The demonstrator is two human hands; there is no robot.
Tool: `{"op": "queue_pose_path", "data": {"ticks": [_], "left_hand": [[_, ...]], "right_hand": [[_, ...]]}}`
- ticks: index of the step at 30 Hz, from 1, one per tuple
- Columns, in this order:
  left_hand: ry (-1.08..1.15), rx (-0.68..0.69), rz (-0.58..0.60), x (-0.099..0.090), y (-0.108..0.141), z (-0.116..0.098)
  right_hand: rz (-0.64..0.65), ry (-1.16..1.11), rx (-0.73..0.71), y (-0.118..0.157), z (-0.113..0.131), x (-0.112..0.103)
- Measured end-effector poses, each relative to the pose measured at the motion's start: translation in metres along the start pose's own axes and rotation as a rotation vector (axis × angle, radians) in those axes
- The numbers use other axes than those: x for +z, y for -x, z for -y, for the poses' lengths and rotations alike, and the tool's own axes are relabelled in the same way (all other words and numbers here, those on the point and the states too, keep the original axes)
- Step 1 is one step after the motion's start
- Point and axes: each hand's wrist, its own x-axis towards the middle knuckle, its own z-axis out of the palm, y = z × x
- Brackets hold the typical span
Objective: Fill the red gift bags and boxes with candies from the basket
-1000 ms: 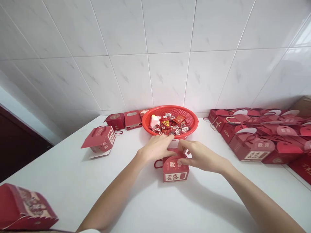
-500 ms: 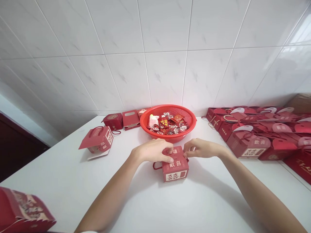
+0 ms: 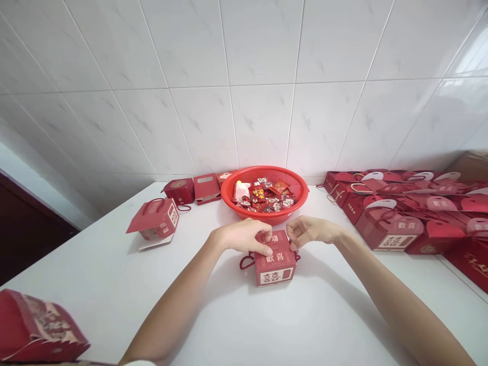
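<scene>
A small red candy box (image 3: 275, 262) with white characters on its top and a white panel on its front stands on the white table in front of me. My left hand (image 3: 244, 236) grips its top from the left, the thumb lying on the lid. At the box's upper right edge, my right hand (image 3: 307, 232) is closed, thumb and fingers together against the edge; what they pinch is hidden. Dark red cord loops (image 3: 246, 262) stick out at the box's left side, and a bit of cord shows at its right.
Behind the box stands a red plastic basket (image 3: 264, 218) of wrapped sweets. Rows of red boxes (image 3: 394, 226) fill the right side. Further red boxes sit at the left, one with open flaps (image 3: 155, 219), another at the near left corner (image 3: 41, 325). A tiled wall (image 3: 263, 122) closes the back.
My right hand has shifted slightly left, its fingers drawing together at the box's edge. More cord shows at the box's right side. My left hand and the box have stayed in place.
</scene>
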Motion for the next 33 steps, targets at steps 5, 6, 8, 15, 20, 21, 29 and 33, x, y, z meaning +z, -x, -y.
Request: {"op": "queue_pose_path", "data": {"ticks": [5,6,8,15,20,21,29,33], "left_hand": [[0.026,-0.001,0.012,-0.001,-0.002,0.002],[0.028,-0.007,0.012,0.0,-0.001,0.002],[0.049,-0.032,0.009,0.001,0.0,0.001],[0.024,-0.004,-0.238,0.002,0.005,-0.007],[0.517,0.182,-0.333,-0.007,0.028,-0.025],[0.586,0.251,-0.346,-0.007,0.033,-0.029],[0.724,0.577,-0.243,0.014,0.045,-0.053],[0.668,0.634,-0.265,0.024,0.044,-0.057]], "right_hand": [[-0.064,-0.068,-0.074,0.01,0.015,0.003],[-0.11,-0.098,-0.123,0.016,0.021,0.003],[-0.204,-0.135,-0.23,0.028,0.034,0.006],[-0.289,-0.019,-0.345,0.045,0.052,0.024],[-0.387,0.144,-0.354,0.048,0.057,0.037],[-0.418,0.2,-0.359,0.049,0.059,0.04],[-0.699,0.526,-0.368,0.051,0.065,0.068],[-0.785,0.519,-0.407,0.053,0.06,0.077]]}}
